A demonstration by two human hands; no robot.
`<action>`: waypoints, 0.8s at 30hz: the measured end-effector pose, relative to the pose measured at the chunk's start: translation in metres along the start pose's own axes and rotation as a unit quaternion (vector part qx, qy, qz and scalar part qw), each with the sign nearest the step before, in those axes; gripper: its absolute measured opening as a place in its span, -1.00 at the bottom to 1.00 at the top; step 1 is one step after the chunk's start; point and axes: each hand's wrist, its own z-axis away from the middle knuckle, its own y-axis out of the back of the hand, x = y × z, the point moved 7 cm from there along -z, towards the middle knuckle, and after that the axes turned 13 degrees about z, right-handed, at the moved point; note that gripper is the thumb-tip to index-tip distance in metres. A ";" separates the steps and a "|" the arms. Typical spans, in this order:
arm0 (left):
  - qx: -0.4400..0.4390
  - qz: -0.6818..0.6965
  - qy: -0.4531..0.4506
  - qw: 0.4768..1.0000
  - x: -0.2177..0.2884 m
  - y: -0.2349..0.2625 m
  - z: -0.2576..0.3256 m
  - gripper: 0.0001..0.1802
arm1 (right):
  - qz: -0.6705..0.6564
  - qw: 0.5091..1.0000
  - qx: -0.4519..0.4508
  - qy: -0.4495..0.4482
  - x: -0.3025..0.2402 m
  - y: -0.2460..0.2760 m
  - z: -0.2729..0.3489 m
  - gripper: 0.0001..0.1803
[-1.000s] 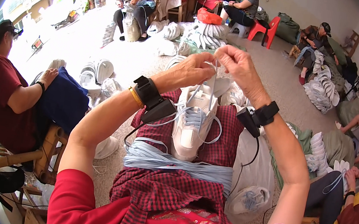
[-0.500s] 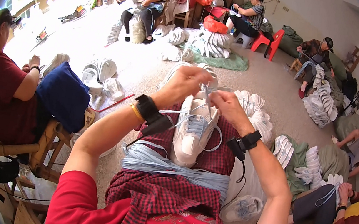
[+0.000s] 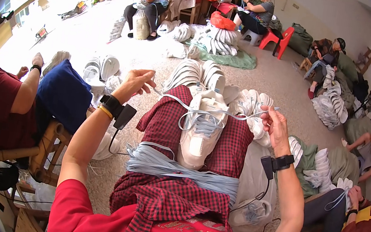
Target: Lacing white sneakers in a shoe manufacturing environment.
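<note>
I have a white sneaker (image 3: 202, 128) lying along my lap, toe end away from me, resting on the red checked cloth (image 3: 165, 122) over my knees. My left hand (image 3: 137, 83) pinches one end of the pale blue lace (image 3: 205, 113) and my right hand (image 3: 275, 124) pinches the other, both drawn out wide to the sides so the lace runs taut from the shoe's eyelets. A thick bundle of loose pale blue laces (image 3: 178, 169) lies across my lap at the near edge, just behind the sneaker's heel.

I judge this as the lacing step, at the point of pulling the two ends even and snug. The next move calls for bringing both ends back to the shoe and feeding them through the following pair of eyelets, keeping them flat and matched in length. Heaps of white sneakers (image 3: 252, 111) lie on the floor beyond my knees.
</note>
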 end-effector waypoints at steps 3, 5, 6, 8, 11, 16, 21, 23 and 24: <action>0.060 -0.261 0.015 0.963 0.004 -0.005 0.013 -0.18 | 0.012 0.999 0.044 -0.025 -0.009 0.002 0.001 -0.60; 0.090 -0.346 -0.133 0.924 0.012 -0.024 0.017 -0.23 | 0.199 0.977 0.075 0.033 0.001 0.013 -0.005 -0.67; 0.033 -0.335 -0.209 0.918 0.022 -0.051 0.025 -0.33 | 0.378 0.916 0.104 0.084 0.004 0.022 -0.005 -0.74; -0.067 -0.310 -0.301 0.899 0.036 -0.085 0.050 -0.52 | 0.356 0.917 0.087 0.159 -0.033 -0.026 0.011 -0.80; -0.127 -0.304 -0.410 0.850 0.039 -0.118 0.060 -0.67 | 0.344 0.886 -0.008 0.311 -0.101 -0.102 0.055 -0.92; -0.218 -0.124 -0.229 0.941 0.057 -0.141 0.026 -0.83 | 0.427 0.796 -0.079 0.422 -0.110 -0.168 0.071 -0.91; -0.254 -0.194 -0.237 0.917 0.070 -0.149 0.019 -0.82 | 0.564 0.707 -0.042 0.424 -0.099 -0.171 0.042 -0.94; -0.286 -0.219 -0.199 0.911 0.044 -0.139 0.024 -0.78 | 0.512 0.755 -0.028 0.409 -0.110 -0.169 0.043 -0.92; -0.288 -0.235 -0.248 0.895 0.039 -0.135 0.030 -0.80 | 0.512 0.756 -0.029 0.408 -0.116 -0.168 0.045 -0.92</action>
